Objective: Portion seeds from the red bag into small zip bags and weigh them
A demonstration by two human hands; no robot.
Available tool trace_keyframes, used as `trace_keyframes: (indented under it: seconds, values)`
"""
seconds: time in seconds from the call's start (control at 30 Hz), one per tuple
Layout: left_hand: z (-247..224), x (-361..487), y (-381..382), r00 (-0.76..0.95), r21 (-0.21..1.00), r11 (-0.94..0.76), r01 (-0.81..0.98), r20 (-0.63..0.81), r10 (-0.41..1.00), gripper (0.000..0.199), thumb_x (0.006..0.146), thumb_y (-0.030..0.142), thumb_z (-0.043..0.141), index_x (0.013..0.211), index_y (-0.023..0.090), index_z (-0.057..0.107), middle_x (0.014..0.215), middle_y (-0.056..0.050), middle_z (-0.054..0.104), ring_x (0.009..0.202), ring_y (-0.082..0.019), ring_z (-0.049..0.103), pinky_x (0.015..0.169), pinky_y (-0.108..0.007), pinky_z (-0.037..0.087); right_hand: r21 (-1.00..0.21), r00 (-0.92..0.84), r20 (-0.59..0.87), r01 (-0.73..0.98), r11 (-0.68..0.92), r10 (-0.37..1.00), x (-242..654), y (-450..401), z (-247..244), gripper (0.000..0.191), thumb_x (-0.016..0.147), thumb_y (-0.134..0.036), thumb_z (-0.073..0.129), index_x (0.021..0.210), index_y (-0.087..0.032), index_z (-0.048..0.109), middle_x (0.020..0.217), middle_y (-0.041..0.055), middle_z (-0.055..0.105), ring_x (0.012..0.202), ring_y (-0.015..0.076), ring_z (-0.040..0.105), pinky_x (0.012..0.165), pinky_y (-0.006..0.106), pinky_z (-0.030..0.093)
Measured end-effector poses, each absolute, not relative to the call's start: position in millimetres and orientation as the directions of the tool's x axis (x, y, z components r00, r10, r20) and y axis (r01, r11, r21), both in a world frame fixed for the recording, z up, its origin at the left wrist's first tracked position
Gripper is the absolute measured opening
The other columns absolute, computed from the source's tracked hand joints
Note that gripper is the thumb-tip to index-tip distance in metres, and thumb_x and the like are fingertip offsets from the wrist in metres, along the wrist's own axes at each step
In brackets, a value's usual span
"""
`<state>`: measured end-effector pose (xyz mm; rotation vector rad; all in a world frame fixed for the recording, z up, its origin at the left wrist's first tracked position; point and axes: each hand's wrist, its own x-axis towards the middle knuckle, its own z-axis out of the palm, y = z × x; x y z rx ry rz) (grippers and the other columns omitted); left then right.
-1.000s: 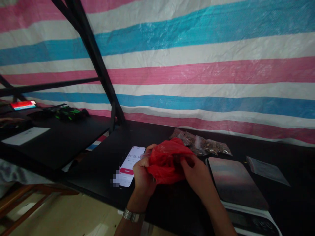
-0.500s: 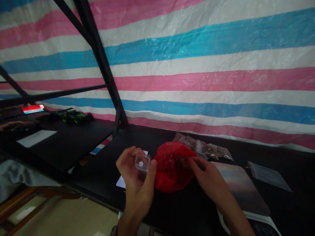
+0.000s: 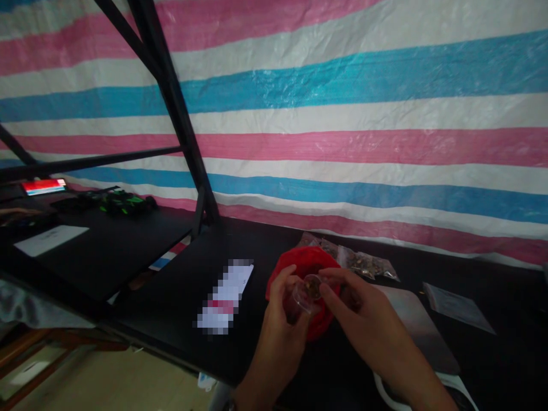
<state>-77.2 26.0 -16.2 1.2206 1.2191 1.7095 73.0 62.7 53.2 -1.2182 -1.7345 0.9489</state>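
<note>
Over a red plastic bag [image 3: 282, 265] on the black table, my left hand [image 3: 286, 311] is closed around a small clear plastic container [image 3: 302, 297]. Close beside it, my right hand [image 3: 363, 302] pinches a small round clear cup [image 3: 313, 286] with brownish bits in it. The cup and the container meet or nearly meet; which one is in front is hard to tell. Behind the red bag lie clear bags of small brown pieces [image 3: 368, 266]. A scale with a silvery plate [image 3: 415, 322] sits partly under my right forearm.
A pale pixelated sheet or device [image 3: 226, 297] lies left of my hands. An empty-looking zip bag [image 3: 458, 308] rests at the right. On the far left table are a green and black model [image 3: 124, 202], a white paper [image 3: 51, 240], a lit screen [image 3: 44, 186] and a person's hand [image 3: 17, 212].
My left hand has moved right with the clear container, over the red bag to my right hand, uncovering the pale item. My right hand now shows a small cup with brownish bits. The view shifted slightly.
</note>
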Motion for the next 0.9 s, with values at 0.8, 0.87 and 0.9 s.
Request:
trace_keyframes:
  seconds: [0.8,0.87,0.9]
  values:
    - [-21,-80,24,-0.456,0.954,-0.3,-0.006,0.264,0.85,0.054,0.1,0.032,0.07,0.147,0.033,0.043,0.122,-0.005,0.07,0.115,-0.021,0.068,0.105,-0.038,0.05,-0.692,-0.124,0.462,0.568,0.444,0.878,64,74,41,0.015,0.097,-0.036,0.07,0.108,-0.029,0.076,0.109,0.0046,0.076,0.098,0.0249,0.073,0.093,0.039,0.057]
    - [-20,-84,23,-0.505,0.951,-0.308,0.001,0.266,0.821,0.05,0.102,0.035,0.068,0.146,0.033,0.043,0.117,-0.004,0.071,0.112,-0.02,0.068,0.105,-0.036,0.049,-0.701,-0.175,0.36,0.597,0.39,0.916,61,82,32,0.011,0.096,-0.032,0.071,0.104,-0.028,0.077,0.109,0.004,0.076,0.097,0.0247,0.073,0.094,0.04,0.055]
    - [-20,-86,22,-0.524,0.951,-0.308,0.011,0.268,0.808,0.048,0.102,0.036,0.068,0.144,0.032,0.045,0.115,-0.003,0.071,0.11,-0.02,0.068,0.104,-0.035,0.049,-0.701,-0.195,0.317,0.612,0.367,0.928,59,86,27,0.01,0.096,-0.03,0.071,0.103,-0.027,0.078,0.11,0.0038,0.076,0.099,0.0245,0.074,0.095,0.04,0.054]
